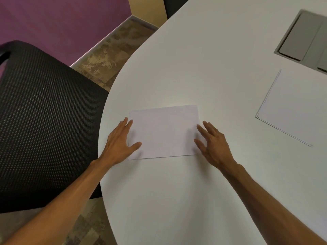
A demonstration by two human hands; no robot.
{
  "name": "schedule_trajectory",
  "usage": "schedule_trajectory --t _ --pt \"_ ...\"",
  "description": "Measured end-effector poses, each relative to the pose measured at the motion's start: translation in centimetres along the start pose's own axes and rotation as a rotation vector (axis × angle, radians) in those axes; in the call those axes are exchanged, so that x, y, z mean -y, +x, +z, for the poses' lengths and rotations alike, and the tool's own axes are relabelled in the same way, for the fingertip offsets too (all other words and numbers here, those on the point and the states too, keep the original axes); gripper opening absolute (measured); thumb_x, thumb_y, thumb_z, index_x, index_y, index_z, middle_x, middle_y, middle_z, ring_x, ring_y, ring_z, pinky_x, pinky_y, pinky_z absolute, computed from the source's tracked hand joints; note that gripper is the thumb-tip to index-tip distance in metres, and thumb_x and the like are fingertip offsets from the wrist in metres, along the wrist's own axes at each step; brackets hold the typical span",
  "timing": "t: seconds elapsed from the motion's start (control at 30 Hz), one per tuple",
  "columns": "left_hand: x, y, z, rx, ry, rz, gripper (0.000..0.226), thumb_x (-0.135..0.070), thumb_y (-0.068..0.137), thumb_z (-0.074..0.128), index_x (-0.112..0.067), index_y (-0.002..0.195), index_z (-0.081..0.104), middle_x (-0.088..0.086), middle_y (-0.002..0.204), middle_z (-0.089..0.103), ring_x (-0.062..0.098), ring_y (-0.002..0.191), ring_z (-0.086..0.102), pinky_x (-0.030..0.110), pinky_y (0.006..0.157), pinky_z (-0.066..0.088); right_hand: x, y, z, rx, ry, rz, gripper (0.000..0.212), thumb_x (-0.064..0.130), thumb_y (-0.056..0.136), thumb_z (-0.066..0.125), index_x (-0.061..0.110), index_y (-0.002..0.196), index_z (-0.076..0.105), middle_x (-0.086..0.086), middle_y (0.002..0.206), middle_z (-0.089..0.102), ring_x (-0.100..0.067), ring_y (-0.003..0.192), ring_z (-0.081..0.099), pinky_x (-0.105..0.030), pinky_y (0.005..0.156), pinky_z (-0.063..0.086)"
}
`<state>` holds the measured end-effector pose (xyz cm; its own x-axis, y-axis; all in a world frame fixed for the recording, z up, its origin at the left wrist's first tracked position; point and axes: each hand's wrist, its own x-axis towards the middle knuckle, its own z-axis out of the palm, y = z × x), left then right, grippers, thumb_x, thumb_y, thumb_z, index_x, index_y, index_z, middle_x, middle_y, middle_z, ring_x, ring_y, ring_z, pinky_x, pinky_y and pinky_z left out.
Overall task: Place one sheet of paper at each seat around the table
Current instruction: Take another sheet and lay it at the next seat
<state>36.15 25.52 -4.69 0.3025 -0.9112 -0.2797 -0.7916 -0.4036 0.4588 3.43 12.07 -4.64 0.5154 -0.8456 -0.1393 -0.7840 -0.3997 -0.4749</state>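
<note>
White table (203, 59) with a curved edge fills most of the view, purple wall (53, 20) and mottled brown floor (113, 55) behind it. Your single sheet of paper (163, 132) lies flat on the table near the curved edge, long side toward you, right in front of the black mesh chair (44, 112) that sits at the table's left side. Your left hand (120, 141) rests at the sheet's left edge, fingers spread and flat, thumb lying on the paper, not gripping anything. Your right hand (211, 141) sits at the sheet's right edge, fingers apart, fingertips touching or just over the paper's right side, nothing pinched. Both forearms come in bare from the bottom of the frame.

Further out to the right, well apart from the sheet, a stack of paper (292, 108) lies tilted on the table, its edges slightly fanned, partly cut by the frame. Beyond that stack, near the top right corner, a grey recessed panel (304, 38) is set into the tabletop, a bit blurred. A second dark chair back (174, 6) shows at the top edge past the table.
</note>
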Motion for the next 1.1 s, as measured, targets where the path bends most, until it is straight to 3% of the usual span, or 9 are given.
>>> schedule_trajectory --t 0.33,0.6,0.87,1.1 --pt "-5.6 -4.7 0.1 -0.126 0.023 0.117 0.086 -0.067 0.093 0.036 -0.026 0.162 0.005 -0.004 0.17 -0.002 0.016 0.157 -0.003 0.042 0.127 0.002 2.4 -5.3 -2.1 -0.083 0.037 0.008 0.053 0.04 0.102 0.047 0.018 0.15 0.041 -0.007 0.16 0.031 -0.025 0.149 0.026 -0.044 0.117 0.028" --pt "-10.4 -9.9 -0.5 -0.198 0.104 0.266 0.079 -0.069 0.096 0.024 -0.03 0.161 0.0 -0.002 0.17 -0.008 0.018 0.156 -0.01 0.052 0.126 0.001 5.0 -11.5 -4.7 -0.206 -0.006 -0.007 0.055 0.038 0.101 0.051 0.015 0.149 0.043 -0.012 0.161 0.028 -0.032 0.146 0.033 -0.049 0.11 0.037" --pt "-12.2 -19.4 -3.2 -0.29 0.157 0.245 0.079 -0.068 0.097 0.024 -0.031 0.161 -0.007 0.0 0.17 -0.013 0.019 0.156 -0.014 0.054 0.125 -0.002 9.2 -19.2 -7.6 -0.19 -0.064 -0.048 0.066 0.056 0.1 0.025 0.029 0.159 0.011 -0.003 0.167 0.004 -0.023 0.154 0.006 -0.046 0.119 0.023" --pt "-11.5 -27.9 -6.1 -0.334 0.224 0.217 0.08 -0.071 0.096 0.02 -0.032 0.161 -0.006 -0.001 0.169 -0.016 0.02 0.155 -0.019 0.056 0.123 -0.009 13.9 -24.9 -9.1 -0.192 -0.09 -0.121 0.067 0.058 0.1 0.027 0.029 0.158 0.013 -0.004 0.167 0.0 -0.024 0.154 0.005 -0.047 0.12 0.024"
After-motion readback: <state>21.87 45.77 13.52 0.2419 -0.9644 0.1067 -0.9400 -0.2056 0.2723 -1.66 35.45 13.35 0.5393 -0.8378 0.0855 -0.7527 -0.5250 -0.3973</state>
